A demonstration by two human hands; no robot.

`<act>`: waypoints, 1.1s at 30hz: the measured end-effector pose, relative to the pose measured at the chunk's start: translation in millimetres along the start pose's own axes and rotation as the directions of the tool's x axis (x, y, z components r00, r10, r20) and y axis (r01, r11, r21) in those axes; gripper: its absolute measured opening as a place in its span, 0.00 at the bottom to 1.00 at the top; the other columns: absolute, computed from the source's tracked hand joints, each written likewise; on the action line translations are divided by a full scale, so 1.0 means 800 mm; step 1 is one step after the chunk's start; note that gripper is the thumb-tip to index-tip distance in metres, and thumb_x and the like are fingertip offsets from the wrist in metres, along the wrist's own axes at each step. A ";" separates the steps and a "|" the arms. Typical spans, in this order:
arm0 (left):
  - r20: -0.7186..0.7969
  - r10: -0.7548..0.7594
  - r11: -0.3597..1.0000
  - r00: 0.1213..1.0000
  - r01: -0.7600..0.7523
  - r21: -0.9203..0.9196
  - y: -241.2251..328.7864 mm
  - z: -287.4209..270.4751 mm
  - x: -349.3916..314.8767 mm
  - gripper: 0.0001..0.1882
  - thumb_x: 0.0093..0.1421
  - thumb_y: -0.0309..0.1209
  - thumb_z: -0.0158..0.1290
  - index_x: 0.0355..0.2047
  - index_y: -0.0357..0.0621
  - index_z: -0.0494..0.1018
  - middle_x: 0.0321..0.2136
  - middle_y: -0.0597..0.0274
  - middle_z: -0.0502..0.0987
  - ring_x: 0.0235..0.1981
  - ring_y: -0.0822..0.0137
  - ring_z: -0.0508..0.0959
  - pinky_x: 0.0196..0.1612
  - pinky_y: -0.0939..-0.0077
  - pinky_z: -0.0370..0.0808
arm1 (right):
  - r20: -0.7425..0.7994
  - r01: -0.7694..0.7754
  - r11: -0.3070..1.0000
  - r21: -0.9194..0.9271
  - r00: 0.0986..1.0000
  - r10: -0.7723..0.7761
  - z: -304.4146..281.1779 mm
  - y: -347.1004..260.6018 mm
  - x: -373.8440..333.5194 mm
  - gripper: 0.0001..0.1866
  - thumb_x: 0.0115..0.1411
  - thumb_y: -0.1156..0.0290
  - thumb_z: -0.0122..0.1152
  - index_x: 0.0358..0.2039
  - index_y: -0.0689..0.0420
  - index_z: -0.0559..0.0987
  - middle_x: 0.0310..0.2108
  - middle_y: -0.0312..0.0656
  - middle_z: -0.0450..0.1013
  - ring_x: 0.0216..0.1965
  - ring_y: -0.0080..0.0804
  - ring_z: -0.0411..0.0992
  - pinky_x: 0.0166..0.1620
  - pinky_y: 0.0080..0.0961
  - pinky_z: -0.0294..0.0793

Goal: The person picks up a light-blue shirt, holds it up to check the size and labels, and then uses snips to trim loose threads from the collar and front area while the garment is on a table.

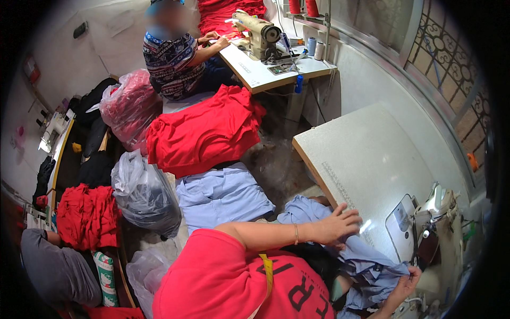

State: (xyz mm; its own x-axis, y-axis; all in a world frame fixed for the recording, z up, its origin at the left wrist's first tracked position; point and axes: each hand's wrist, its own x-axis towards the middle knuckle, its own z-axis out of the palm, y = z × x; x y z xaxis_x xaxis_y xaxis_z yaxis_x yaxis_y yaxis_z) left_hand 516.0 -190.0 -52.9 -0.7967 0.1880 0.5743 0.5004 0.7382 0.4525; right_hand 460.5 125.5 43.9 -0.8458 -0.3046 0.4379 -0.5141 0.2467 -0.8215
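Note:
My left hand (339, 226) is stretched out at the near edge of the pale sewing table, fingers apart and holding nothing. Just below it, a light blue garment (366, 260) hangs in loose folds over my lap and against the table. My right hand (405, 287) pinches one edge of this garment near the sewing machine (438, 212). More light blue cloth (303, 210) bunches up behind my left forearm. Across my red shirt hangs a yellow measuring tape (267, 274). Part of the garment is hidden behind my arm and body.
Stacks of light blue shirts (220, 196) and red garments (204, 130) lie left of the table. Stuffed plastic bags (146, 191) stand beside them. A co-worker (170, 64) sits at another sewing machine (257, 34) at the back. Another person's grey sleeve (58, 266) shows lower left.

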 end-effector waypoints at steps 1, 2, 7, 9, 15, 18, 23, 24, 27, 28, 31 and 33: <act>0.038 0.059 0.997 0.998 -0.061 0.049 0.005 0.005 -0.001 0.13 0.51 0.28 0.55 0.37 0.43 0.69 0.50 0.55 0.67 0.60 0.57 0.60 0.63 0.47 0.47 | 0.028 0.077 0.996 -0.036 0.997 -0.076 0.001 -0.016 0.004 0.10 0.64 0.67 0.53 0.38 0.59 0.66 0.37 0.36 0.62 0.41 0.26 0.61 0.50 0.22 0.58; 0.064 0.101 0.990 0.993 -0.094 -0.103 0.008 -0.009 0.003 0.14 0.51 0.24 0.51 0.40 0.42 0.68 0.47 0.52 0.70 0.57 0.54 0.64 0.61 0.52 0.55 | 0.018 0.104 0.993 -0.055 0.995 -0.103 -0.004 -0.022 0.013 0.11 0.63 0.66 0.55 0.36 0.59 0.66 0.37 0.38 0.62 0.42 0.27 0.61 0.51 0.23 0.57; -0.068 -0.396 0.788 0.916 0.301 -0.537 -0.018 -0.071 0.009 0.23 0.46 0.17 0.42 0.44 0.45 0.68 0.31 0.53 0.73 0.36 0.62 0.74 0.40 0.69 0.72 | 0.028 0.288 0.924 -0.251 0.957 -0.290 -0.021 -0.117 0.051 0.10 0.55 0.74 0.58 0.36 0.59 0.68 0.36 0.39 0.64 0.41 0.30 0.63 0.51 0.26 0.59; -0.183 -0.363 0.889 0.914 0.281 -0.362 -0.006 -0.178 0.037 0.21 0.44 0.17 0.45 0.41 0.44 0.70 0.30 0.55 0.73 0.33 0.65 0.74 0.36 0.72 0.72 | 0.103 0.222 0.938 -0.266 0.974 -0.202 -0.021 -0.147 0.067 0.14 0.48 0.80 0.59 0.37 0.59 0.69 0.37 0.38 0.65 0.41 0.28 0.63 0.51 0.25 0.60; -0.460 -0.038 0.989 0.887 0.100 0.112 0.009 -0.351 0.049 0.19 0.41 0.13 0.52 0.36 0.39 0.73 0.30 0.61 0.76 0.33 0.69 0.76 0.37 0.77 0.73 | 0.467 0.551 0.609 -0.570 0.828 -0.311 0.038 -0.186 0.158 0.20 0.45 0.88 0.49 0.42 0.65 0.73 0.35 0.41 0.71 0.37 0.31 0.69 0.42 0.24 0.68; -0.367 -0.064 0.982 0.928 0.124 0.141 0.013 -0.382 0.057 0.22 0.45 0.33 0.64 0.40 0.40 0.70 0.31 0.60 0.76 0.33 0.69 0.76 0.38 0.76 0.72 | 0.272 0.336 0.819 -0.465 0.935 -0.229 0.040 -0.168 0.187 0.15 0.50 0.87 0.45 0.39 0.63 0.74 0.35 0.35 0.71 0.38 0.25 0.69 0.42 0.20 0.67; 0.012 0.011 0.753 1.000 -0.016 0.658 0.051 -0.361 0.049 0.32 0.40 0.40 0.67 0.44 0.45 0.67 0.37 0.54 0.72 0.37 0.49 0.76 0.37 0.63 0.73 | 0.057 0.098 0.987 0.130 0.993 -0.106 0.045 -0.158 0.185 0.13 0.57 0.84 0.45 0.40 0.59 0.74 0.36 0.30 0.70 0.38 0.18 0.68 0.42 0.15 0.66; 0.028 -0.025 0.707 0.999 -0.002 0.707 0.044 -0.355 0.046 0.33 0.38 0.38 0.66 0.45 0.46 0.67 0.38 0.54 0.72 0.37 0.49 0.76 0.37 0.61 0.73 | 0.107 -0.028 0.947 0.319 0.994 -0.006 0.035 -0.157 0.185 0.12 0.59 0.82 0.49 0.43 0.59 0.73 0.38 0.32 0.71 0.39 0.18 0.68 0.44 0.15 0.67; -0.074 -0.091 0.622 0.993 0.115 0.775 0.035 -0.360 0.033 0.33 0.40 0.25 0.61 0.49 0.47 0.64 0.41 0.54 0.70 0.40 0.50 0.75 0.40 0.60 0.74 | 0.061 -0.038 0.865 0.500 0.998 0.008 0.056 -0.187 0.164 0.11 0.60 0.80 0.52 0.44 0.58 0.73 0.38 0.31 0.71 0.40 0.17 0.69 0.45 0.17 0.69; -0.154 -0.013 0.600 0.988 0.131 0.790 0.024 -0.364 0.029 0.33 0.40 0.23 0.60 0.49 0.47 0.64 0.40 0.55 0.70 0.40 0.51 0.74 0.40 0.60 0.74 | 0.082 -0.040 0.845 0.533 0.997 -0.004 0.057 -0.193 0.164 0.11 0.59 0.79 0.54 0.43 0.57 0.73 0.37 0.31 0.72 0.39 0.17 0.70 0.45 0.16 0.71; -0.347 0.099 0.655 0.933 0.201 0.728 0.006 -0.387 0.018 0.31 0.41 0.16 0.53 0.49 0.44 0.65 0.43 0.53 0.71 0.46 0.49 0.72 0.47 0.59 0.72 | 0.211 0.008 0.851 0.525 0.967 -0.140 0.057 -0.217 0.168 0.11 0.58 0.77 0.56 0.43 0.56 0.73 0.35 0.30 0.72 0.37 0.17 0.71 0.42 0.15 0.72; -0.410 0.011 0.718 0.912 0.278 0.638 -0.003 -0.396 0.004 0.28 0.42 0.14 0.51 0.47 0.43 0.66 0.43 0.50 0.72 0.45 0.53 0.74 0.47 0.65 0.72 | 0.278 -0.069 0.878 0.473 0.958 -0.074 0.063 -0.225 0.170 0.10 0.55 0.78 0.60 0.37 0.54 0.73 0.32 0.27 0.72 0.33 0.13 0.70 0.37 0.12 0.71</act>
State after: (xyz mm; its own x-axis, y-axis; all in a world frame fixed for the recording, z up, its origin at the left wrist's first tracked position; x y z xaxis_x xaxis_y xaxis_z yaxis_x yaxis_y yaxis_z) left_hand 619.8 -396.1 163.8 -0.5821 -0.0855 0.8086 -0.0780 0.9957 0.0492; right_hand 445.5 -6.8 233.0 -0.7323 -0.5660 0.3787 -0.3257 -0.1972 -0.9247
